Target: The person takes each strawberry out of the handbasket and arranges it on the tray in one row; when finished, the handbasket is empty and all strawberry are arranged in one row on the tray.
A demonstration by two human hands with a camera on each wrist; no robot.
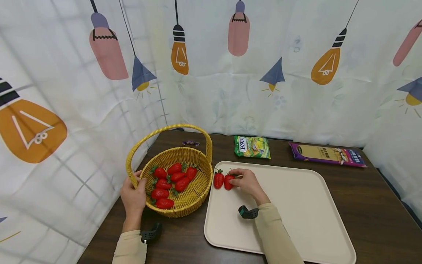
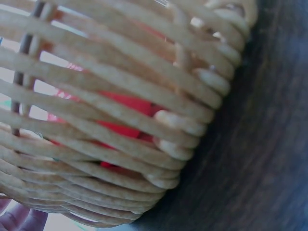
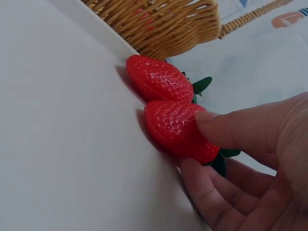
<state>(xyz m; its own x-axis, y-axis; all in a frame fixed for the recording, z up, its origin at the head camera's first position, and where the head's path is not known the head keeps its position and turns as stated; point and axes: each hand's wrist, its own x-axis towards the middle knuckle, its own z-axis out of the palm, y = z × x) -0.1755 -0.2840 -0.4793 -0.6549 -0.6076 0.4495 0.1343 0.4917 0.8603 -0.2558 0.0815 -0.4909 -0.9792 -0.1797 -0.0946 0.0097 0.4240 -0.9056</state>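
Note:
My left hand [image 1: 134, 192] grips the left rim of a yellow wicker basket [image 1: 197, 200] beside the foot of its tall handle. Several red strawberries [image 1: 178, 176] with green leaves lie inside, mostly toward the basket's left half. Over the upper left corner of a cream tray [image 1: 296, 212], my right hand [image 1: 245, 182] pinches one strawberry [image 3: 175, 126] between thumb and fingers. A second strawberry [image 3: 159, 79] lies on the tray right against it, on the basket side. Through the weave in the left wrist view, red fruit [image 2: 127, 113] shows.
Behind the tray lie a green candy bag [image 1: 252, 147] and a long purple snack package [image 1: 328, 154]. A small purple wrapped candy [image 1: 191, 143] sits behind the basket. A patterned curtain [image 1: 224, 91] closes off the back and left of the dark wooden table [image 1: 372, 205].

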